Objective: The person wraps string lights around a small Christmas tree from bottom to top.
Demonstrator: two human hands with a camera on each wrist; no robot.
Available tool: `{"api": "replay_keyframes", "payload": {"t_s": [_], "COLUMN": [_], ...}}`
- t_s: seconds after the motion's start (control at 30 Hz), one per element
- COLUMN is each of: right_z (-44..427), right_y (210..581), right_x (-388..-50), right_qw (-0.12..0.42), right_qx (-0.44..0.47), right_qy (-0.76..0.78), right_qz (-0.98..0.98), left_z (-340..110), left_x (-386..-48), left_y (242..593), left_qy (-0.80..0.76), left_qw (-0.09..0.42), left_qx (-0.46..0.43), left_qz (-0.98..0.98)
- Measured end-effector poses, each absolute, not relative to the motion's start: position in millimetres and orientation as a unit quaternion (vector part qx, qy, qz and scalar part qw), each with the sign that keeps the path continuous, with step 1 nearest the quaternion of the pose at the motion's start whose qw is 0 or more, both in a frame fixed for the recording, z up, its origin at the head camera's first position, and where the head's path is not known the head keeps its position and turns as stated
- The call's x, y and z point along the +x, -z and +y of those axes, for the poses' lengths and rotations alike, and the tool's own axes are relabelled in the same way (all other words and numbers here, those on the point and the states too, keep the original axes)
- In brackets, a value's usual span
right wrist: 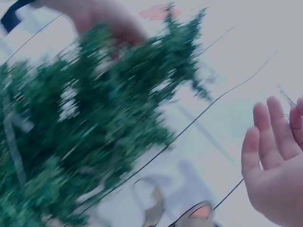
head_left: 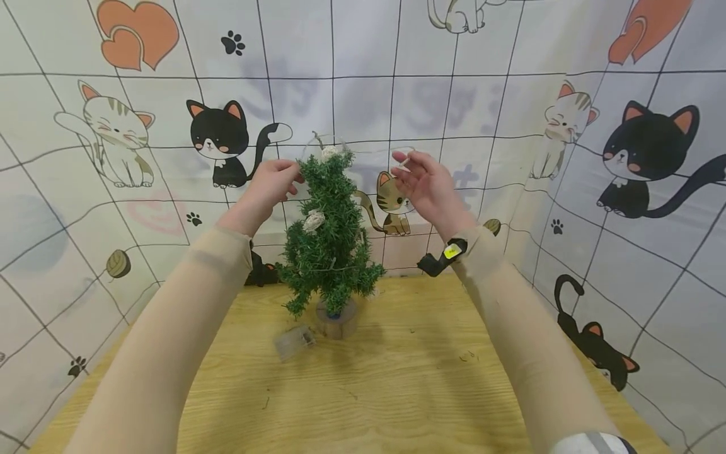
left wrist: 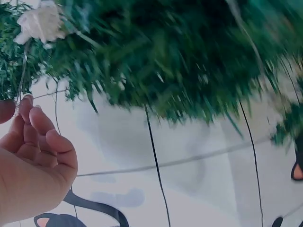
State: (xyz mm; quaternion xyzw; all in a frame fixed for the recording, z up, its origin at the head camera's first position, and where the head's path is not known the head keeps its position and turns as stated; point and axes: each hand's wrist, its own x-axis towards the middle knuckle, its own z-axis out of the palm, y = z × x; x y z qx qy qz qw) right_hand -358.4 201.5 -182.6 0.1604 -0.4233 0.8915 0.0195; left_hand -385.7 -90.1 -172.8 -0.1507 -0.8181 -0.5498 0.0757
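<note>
A small green artificial Christmas tree (head_left: 334, 208) stands upright on a round base (head_left: 336, 320). White woven balls, one near its top (head_left: 331, 152) and another lower down (head_left: 314, 221), sit among the branches. At the tree's upper left side, my left hand (head_left: 269, 186) pinches a thin light-string wire (left wrist: 23, 78) between thumb and fingertips. To the right of the top, apart from the branches, my right hand (head_left: 428, 189) pinches another part of the string, where a small clear piece (right wrist: 285, 97) sticks out. Wire also loops above the treetop.
A clear plastic box (head_left: 295, 342), perhaps a battery case, lies on the wooden table (head_left: 397, 391) in front of the base. Small scraps (head_left: 469, 357) are scattered on the tabletop. A cat-print cloth (head_left: 363, 57) hangs close behind and at both sides.
</note>
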Motion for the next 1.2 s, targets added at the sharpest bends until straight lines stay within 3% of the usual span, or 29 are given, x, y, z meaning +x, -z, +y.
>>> {"api": "replay_keyframes", "payload": {"t_s": [0.23, 0.4, 0.57, 0.73, 0.9, 1.2], "right_z": [204, 213, 229, 234, 210, 159], "right_y": [142, 138, 174, 234, 285, 295], "right_x": [-355, -348, -344, -344, -348, -347], "right_qw": [0.018, 0.044, 0.050, -0.002, -0.049, 0.027], "right_qx": [0.198, 0.182, 0.148, 0.164, 0.181, 0.198], "right_qy": [-0.918, -0.916, -0.905, -0.830, -0.705, -0.593], "right_qz": [-0.343, -0.354, -0.397, -0.533, -0.683, -0.780], "left_z": [-83, -86, -88, -90, -94, -97], "left_x": [-390, -389, -386, -385, -385, -375], "left_y": [175, 175, 175, 179, 186, 207], "left_qy": [0.597, 0.569, 0.548, 0.539, 0.538, 0.534], "left_qw": [0.066, 0.078, 0.090, 0.099, 0.099, 0.122], "left_qx": [-0.144, -0.157, -0.175, -0.188, -0.180, -0.194], "left_qz": [-0.787, -0.804, -0.813, -0.815, -0.818, -0.814]}}
